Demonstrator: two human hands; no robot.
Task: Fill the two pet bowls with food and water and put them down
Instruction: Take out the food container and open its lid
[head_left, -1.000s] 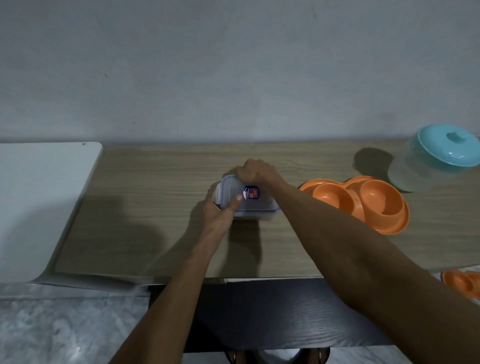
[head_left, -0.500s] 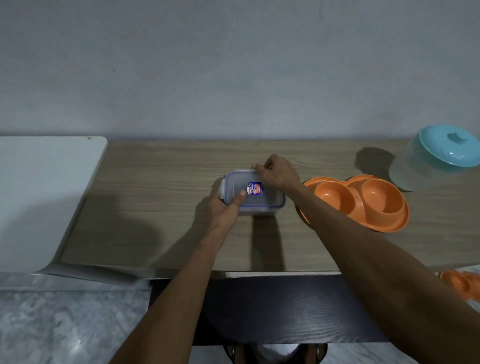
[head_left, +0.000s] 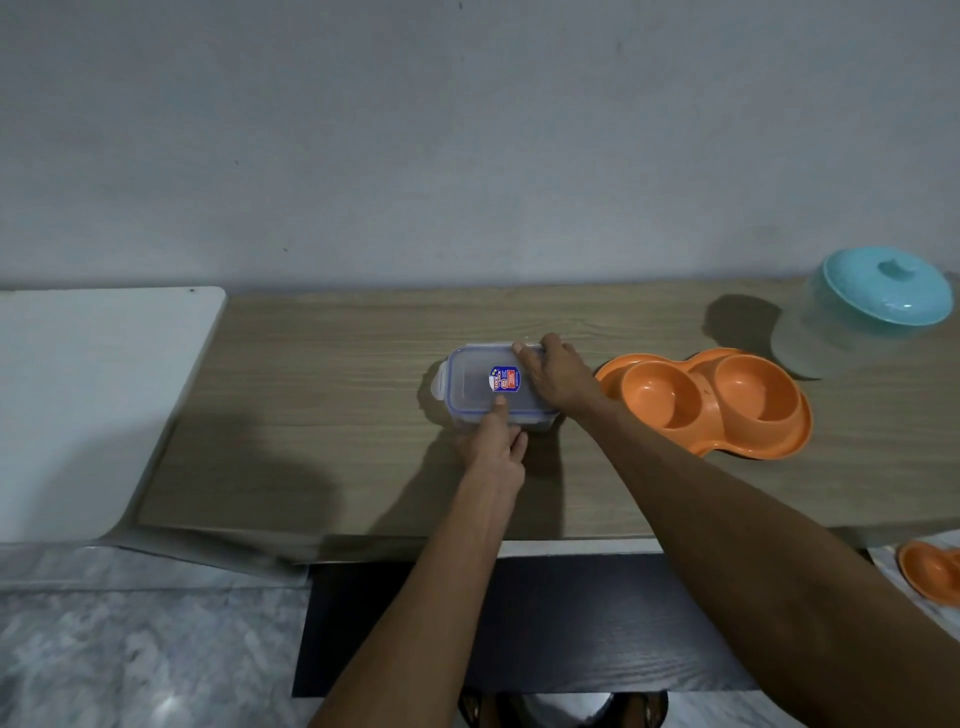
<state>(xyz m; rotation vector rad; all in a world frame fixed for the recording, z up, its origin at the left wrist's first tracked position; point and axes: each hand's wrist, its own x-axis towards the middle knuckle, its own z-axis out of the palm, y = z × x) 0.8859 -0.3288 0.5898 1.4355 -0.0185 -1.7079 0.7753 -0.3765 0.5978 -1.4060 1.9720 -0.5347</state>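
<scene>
A small clear plastic container (head_left: 470, 387) with a blue-rimmed lid and a blue label stands in the middle of the wooden table (head_left: 322, 395). My left hand (head_left: 493, 447) holds its near side, thumb pressed on the lid. My right hand (head_left: 558, 376) grips its right end, fingers over the far corner. An orange double pet bowl (head_left: 722, 402) lies empty just right of the container. A second orange bowl (head_left: 930, 571) shows partly at the lower right edge, below the table.
A translucent tub with a turquoise lid (head_left: 872, 306) stands at the table's far right. A white surface (head_left: 88, 405) adjoins the table on the left. A dark panel (head_left: 519, 623) sits under the table's near edge, above a marble floor.
My right hand slid from the container's far left corner to its right end. The container shifted slightly right. My left hand stayed on the near side.
</scene>
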